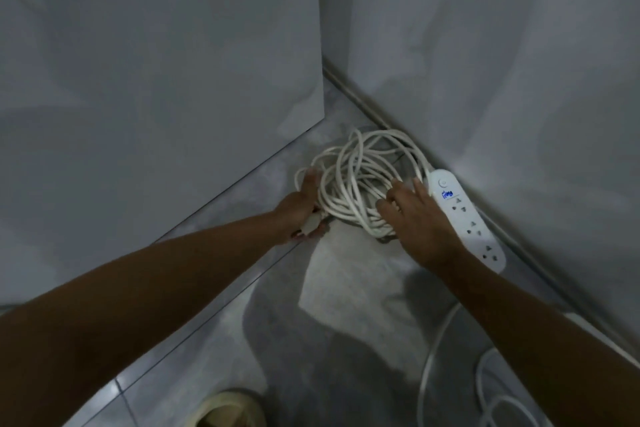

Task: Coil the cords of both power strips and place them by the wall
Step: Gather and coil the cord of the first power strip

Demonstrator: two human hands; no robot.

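Coiled cord (360,180) on floor (349,288), far corner; power strip (465,222) along right wall (519,80). Left hand (303,210) pinches plug (310,224); right hand (420,224) spread flat on the coil.

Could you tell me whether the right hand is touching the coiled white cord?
Touching: head view shows the right hand, fingers spread, lying on the coiled white cord.

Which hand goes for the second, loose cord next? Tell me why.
Right. The loose cord lies on the floor under the right forearm, and the right hand rests with fingers spread on the coil. The left hand is farther off, gripping a white piece.
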